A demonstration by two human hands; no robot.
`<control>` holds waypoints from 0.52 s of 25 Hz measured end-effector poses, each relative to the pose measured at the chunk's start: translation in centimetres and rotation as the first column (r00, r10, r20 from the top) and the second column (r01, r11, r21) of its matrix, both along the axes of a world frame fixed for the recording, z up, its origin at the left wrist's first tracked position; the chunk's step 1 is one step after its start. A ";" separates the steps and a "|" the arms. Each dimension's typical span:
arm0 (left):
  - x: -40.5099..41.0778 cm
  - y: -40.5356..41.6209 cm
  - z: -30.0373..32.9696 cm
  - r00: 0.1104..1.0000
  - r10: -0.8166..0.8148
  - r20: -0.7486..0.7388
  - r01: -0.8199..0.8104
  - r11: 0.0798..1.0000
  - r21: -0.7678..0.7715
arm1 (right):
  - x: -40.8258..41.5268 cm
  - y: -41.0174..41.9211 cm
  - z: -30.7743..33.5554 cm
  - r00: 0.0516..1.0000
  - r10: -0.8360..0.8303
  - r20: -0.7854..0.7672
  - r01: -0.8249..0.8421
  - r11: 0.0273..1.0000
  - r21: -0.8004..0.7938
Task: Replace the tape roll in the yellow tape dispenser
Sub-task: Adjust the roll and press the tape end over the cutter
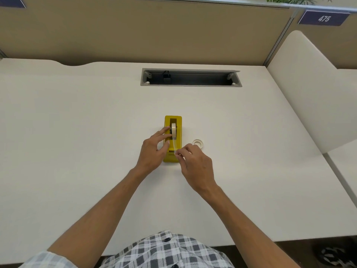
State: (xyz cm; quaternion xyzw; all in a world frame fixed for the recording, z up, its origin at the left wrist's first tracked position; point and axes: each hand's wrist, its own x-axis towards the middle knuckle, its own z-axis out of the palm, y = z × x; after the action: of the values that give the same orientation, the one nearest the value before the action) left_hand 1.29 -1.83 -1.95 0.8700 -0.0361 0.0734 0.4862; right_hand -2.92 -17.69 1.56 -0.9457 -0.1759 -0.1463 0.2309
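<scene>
The yellow tape dispenser (178, 132) stands lengthwise at the middle of the white desk (77, 132). A cream tape roll (174, 130) sits upright in its slot. My left hand (153, 150) rests against the dispenser's left side, its fingertips touching the roll's hub. A clear tape strip (174, 146) runs from the roll toward the cutter end. My right hand (195, 165) pinches the end of that strip just over the cutter. A second, pale tape roll (198, 143) lies flat on the desk to the right of the dispenser.
An open grey cable tray (190, 77) is recessed in the desk behind the dispenser. A tan partition (135, 31) runs along the back and a white divider panel (309, 89) stands at the right. The desk's front edge is close to my checked shirt.
</scene>
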 end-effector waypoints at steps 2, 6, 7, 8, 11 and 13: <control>0.0 -0.2 0.3 0.999 0.019 -0.034 -0.021 0.998 -0.051 | -0.1 0.0 -0.1 1.000 0.007 -0.002 -0.007 1.000 -0.006; 0.1 -0.8 0.9 0.992 0.064 -0.106 -0.076 0.990 -0.121 | -0.2 0.0 -0.2 1.000 0.009 -0.002 -0.009 1.000 -0.006; 0.1 -0.9 1.0 0.990 0.073 -0.118 -0.088 0.988 -0.125 | -0.2 0.1 -0.2 1.000 0.009 -0.001 -0.009 1.000 -0.004; 0.2 -1.0 1.1 0.988 0.081 -0.128 -0.098 0.987 -0.128 | -0.2 0.1 -0.2 1.000 0.007 0.001 -0.007 1.000 -0.002; 0.1 -1.2 1.2 0.985 0.097 -0.140 -0.114 0.986 -0.118 | -0.2 0.3 -0.2 1.000 0.007 0.010 -0.007 1.000 -0.001; 0.2 -1.2 1.2 0.983 0.110 -0.144 -0.126 0.986 -0.110 | -0.2 0.5 -0.2 1.000 0.007 0.014 -0.007 1.000 -0.007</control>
State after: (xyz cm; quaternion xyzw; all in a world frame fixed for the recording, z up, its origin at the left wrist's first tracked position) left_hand 1.48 -3.07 -0.72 0.8431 0.0537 0.0440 0.5333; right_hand -3.14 -17.21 1.39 -0.9448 -0.1813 -0.1516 0.2268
